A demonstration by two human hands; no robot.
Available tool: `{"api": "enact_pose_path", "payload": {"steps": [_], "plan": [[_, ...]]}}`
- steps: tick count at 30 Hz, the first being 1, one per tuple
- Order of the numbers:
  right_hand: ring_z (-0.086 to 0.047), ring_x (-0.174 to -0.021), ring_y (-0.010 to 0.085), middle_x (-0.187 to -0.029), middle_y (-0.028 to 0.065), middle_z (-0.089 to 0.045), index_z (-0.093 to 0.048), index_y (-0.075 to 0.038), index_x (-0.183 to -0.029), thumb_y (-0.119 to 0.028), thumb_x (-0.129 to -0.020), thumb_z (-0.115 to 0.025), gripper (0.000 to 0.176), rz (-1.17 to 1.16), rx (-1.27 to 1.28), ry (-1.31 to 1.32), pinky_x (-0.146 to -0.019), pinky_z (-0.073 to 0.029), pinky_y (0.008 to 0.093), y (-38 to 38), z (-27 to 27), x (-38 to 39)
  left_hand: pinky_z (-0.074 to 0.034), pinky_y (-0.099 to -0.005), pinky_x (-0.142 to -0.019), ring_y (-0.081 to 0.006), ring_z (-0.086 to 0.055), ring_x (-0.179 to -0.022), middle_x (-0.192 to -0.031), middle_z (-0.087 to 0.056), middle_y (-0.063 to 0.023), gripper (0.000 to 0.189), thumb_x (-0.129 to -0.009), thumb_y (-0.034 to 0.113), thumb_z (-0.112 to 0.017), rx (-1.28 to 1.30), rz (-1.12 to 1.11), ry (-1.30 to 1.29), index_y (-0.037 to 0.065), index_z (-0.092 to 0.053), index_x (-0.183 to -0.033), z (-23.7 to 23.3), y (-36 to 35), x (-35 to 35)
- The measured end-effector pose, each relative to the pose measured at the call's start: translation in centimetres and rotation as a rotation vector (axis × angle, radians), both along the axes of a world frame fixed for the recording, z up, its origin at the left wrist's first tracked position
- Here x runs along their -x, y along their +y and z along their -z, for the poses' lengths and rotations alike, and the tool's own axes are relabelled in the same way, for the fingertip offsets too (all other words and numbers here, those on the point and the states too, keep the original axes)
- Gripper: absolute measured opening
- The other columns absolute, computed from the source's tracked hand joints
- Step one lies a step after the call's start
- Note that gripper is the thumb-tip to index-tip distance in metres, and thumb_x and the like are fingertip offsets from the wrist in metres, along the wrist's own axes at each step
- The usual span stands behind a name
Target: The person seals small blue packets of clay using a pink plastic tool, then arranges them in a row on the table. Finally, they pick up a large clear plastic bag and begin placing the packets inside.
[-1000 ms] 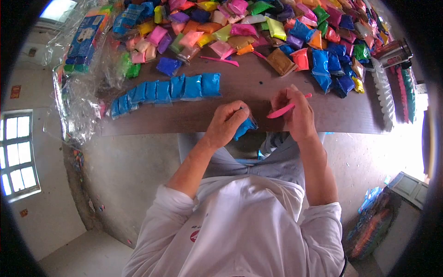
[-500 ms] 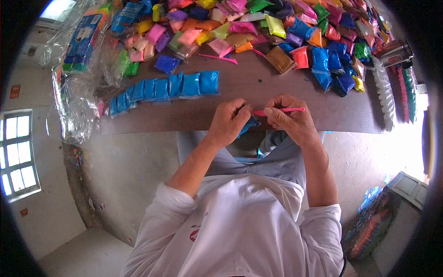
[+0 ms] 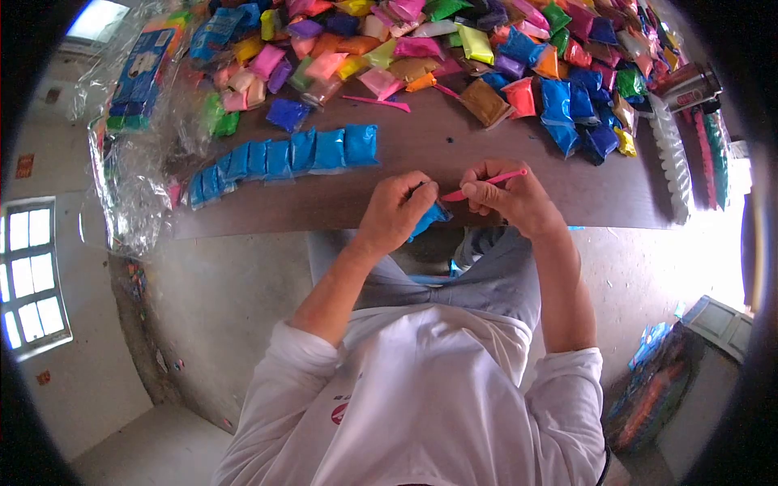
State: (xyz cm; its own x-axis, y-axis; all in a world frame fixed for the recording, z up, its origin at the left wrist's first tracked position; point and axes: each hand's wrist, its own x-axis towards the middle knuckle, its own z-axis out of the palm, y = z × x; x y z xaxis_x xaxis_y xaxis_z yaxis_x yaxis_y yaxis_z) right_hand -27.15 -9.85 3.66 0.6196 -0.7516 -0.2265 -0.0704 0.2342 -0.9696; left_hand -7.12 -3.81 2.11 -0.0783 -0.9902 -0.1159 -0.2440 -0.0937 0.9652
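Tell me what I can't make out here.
Head view, hidden: the gripped part of the shiny blue plastic packet, by the left hand.
Head view, hidden: the middle of the slim pink plastic tool, by the right hand.
Head view, cut off: the multicoloured heap of plastic packets, by the top edge.
Head view, too small to read: print on the white cloth shirt.

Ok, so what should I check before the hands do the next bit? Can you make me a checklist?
1. Left hand has hold of the blue packet: ok.
2. Right hand has hold of the pink tool: ok.
3. Tool's tip points toward the packet: ok.
4. Tip touching the packet: cannot tell; they look very close.
5. Packet cut open: cannot tell; the left hand hides part of it.
6. Row of blue packets apart from both hands: ok, it lies on the table, off to the left.
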Motion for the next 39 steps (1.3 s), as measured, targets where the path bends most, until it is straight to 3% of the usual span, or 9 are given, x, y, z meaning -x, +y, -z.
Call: {"api": "enact_pose_path", "payload": {"steps": [6, 9, 15, 18, 27, 30, 33, 35, 39], "plan": [[-0.050, -0.060, 0.0070, -0.067, -0.0003, -0.057, -0.062, -0.001, -0.083, -0.027, -0.079, -0.071, 0.028, -0.049, 0.009, 0.003, -0.053, -0.041, 0.0213, -0.8, 0.4, -0.2, -0.033, -0.0287, -0.050, -0.0080, -0.037, -0.057, -0.057, -0.039, -0.0030, 0.030, -0.087, 0.024, -0.052, -0.015, 0.031, -0.038, -0.002, -0.052, -0.072, -0.4, -0.4, -0.2], [-0.051, -0.064, 0.0075, -0.072, -0.0020, -0.058, -0.064, -0.002, -0.083, -0.021, -0.082, -0.067, 0.019, -0.114, -0.033, 0.002, -0.059, -0.043, 0.0220, -1.4, 0.1, -0.2, -0.031, -0.0253, -0.050, -0.0047, -0.036, -0.060, -0.060, -0.037, 0.0038, 0.029, -0.088, 0.023, -0.051, 0.032, 0.086, -0.074, 0.002, -0.048, -0.068, -0.6, -0.6, -0.4], [-0.054, -0.065, 0.0079, -0.072, -0.0012, -0.061, -0.066, -0.004, -0.082, -0.024, -0.079, -0.070, 0.021, -0.184, -0.004, 0.118, -0.059, -0.045, 0.0235, -2.0, 0.1, -0.6, -0.031, -0.0271, -0.049, -0.0062, -0.036, -0.058, -0.058, -0.037, 0.0014, 0.030, -0.088, 0.024, -0.050, 0.033, 0.123, -0.077, 0.002, -0.047, -0.067, -0.6, -0.7, -0.5], [-0.054, -0.065, 0.0079, -0.072, -0.0003, -0.062, -0.067, -0.005, -0.080, -0.024, -0.079, -0.071, 0.019, -0.258, 0.020, 0.102, -0.059, -0.045, 0.0235, -2.1, -0.3, -0.5, -0.034, -0.0296, -0.051, -0.0092, -0.038, -0.056, -0.056, -0.040, -0.0051, 0.031, -0.087, 0.024, -0.051, -0.008, 0.116, -0.063, 0.000, -0.050, -0.068, -0.7, -0.6, -0.5], [-0.056, -0.071, 0.0080, -0.074, 0.0002, -0.063, -0.068, -0.004, -0.083, -0.020, -0.079, -0.069, 0.017, -0.139, 0.242, 0.148, -0.065, -0.046, 0.0237, -0.8, -1.0, -0.2, -0.032, -0.0283, -0.049, -0.0062, -0.036, -0.058, -0.056, -0.036, 0.0000, 0.032, -0.087, 0.023, -0.051, -0.027, 0.070, 0.014, 0.001, -0.048, -0.064, 0.3, -1.0, -0.8], [-0.053, -0.063, 0.0077, -0.068, -0.0008, -0.060, -0.067, -0.002, -0.082, -0.024, -0.075, -0.074, 0.025, -0.091, 0.246, 0.140, -0.058, -0.045, 0.0233, -0.8, -0.6, -0.2, -0.032, -0.0282, -0.049, -0.0063, -0.035, -0.057, -0.055, -0.036, -0.0006, 0.032, -0.087, 0.022, -0.050, 0.004, 0.074, -0.001, 0.000, -0.048, -0.064, 0.3, -1.1, -0.6], [-0.054, -0.065, 0.0079, -0.069, -0.0001, -0.061, -0.066, -0.001, -0.084, -0.025, -0.076, -0.073, 0.025, -0.143, 0.122, 0.130, -0.059, -0.045, 0.0235, -1.2, -0.1, -0.3, -0.031, -0.0246, -0.049, -0.0038, -0.034, -0.060, -0.061, -0.037, 0.0058, 0.028, -0.088, 0.020, -0.050, -0.033, 0.088, -0.037, 0.006, -0.047, -0.064, 0.0, -0.9, -0.6], [-0.054, -0.066, 0.0080, -0.070, 0.0000, -0.061, -0.066, -0.001, -0.085, -0.025, -0.077, -0.072, 0.026, -0.187, 0.113, 0.157, -0.060, -0.046, 0.0237, -1.6, -0.1, -0.4, -0.034, -0.0297, -0.049, -0.0069, -0.036, -0.057, -0.055, -0.035, -0.0028, 0.033, -0.087, 0.022, -0.051, 0.003, 0.093, -0.067, -0.001, -0.047, -0.065, -0.6, -0.9, -0.4], [-0.054, -0.069, 0.0082, -0.073, 0.0004, -0.061, -0.066, -0.002, -0.085, -0.027, -0.079, -0.070, 0.026, -0.295, 0.153, 0.166, -0.063, -0.046, 0.0237, -1.8, 0.0, -0.5, -0.034, -0.0304, -0.050, -0.0071, -0.036, -0.058, -0.055, -0.035, -0.0036, 0.033, -0.087, 0.022, -0.052, -0.006, 0.097, -0.062, -0.001, -0.047, -0.064, -0.4, -1.0, -0.2]]}}
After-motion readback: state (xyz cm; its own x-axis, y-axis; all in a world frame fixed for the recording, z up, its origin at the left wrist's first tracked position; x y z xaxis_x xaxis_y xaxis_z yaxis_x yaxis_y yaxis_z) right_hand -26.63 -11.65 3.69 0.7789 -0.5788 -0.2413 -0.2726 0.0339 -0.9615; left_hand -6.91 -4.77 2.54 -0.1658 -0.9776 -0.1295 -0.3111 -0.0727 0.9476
